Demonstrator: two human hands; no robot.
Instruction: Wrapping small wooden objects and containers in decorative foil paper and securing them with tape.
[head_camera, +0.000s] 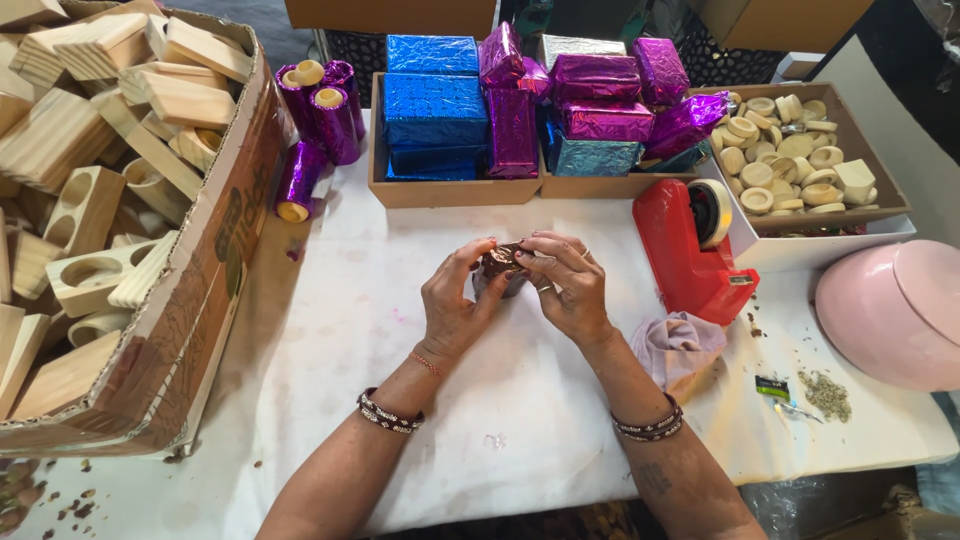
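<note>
Left hand (452, 300): my grip cups a small brown foil-wrapped piece (500, 262) from below, just left of the red tape dispenser (690, 250).
Right hand (565, 285): fingertips pinched on the piece's top edge.
Risk: I judge the thin foil could tear or the piece slip (both grips are only fingertip-deep).
Table (520, 400): white cloth, crumbs scattered.
Around the dispenser: wrapped foil blocks (520, 110) behind it, cardboard box of wooden blocks (120, 200) far left, pink bowl (890, 310) right.
</note>
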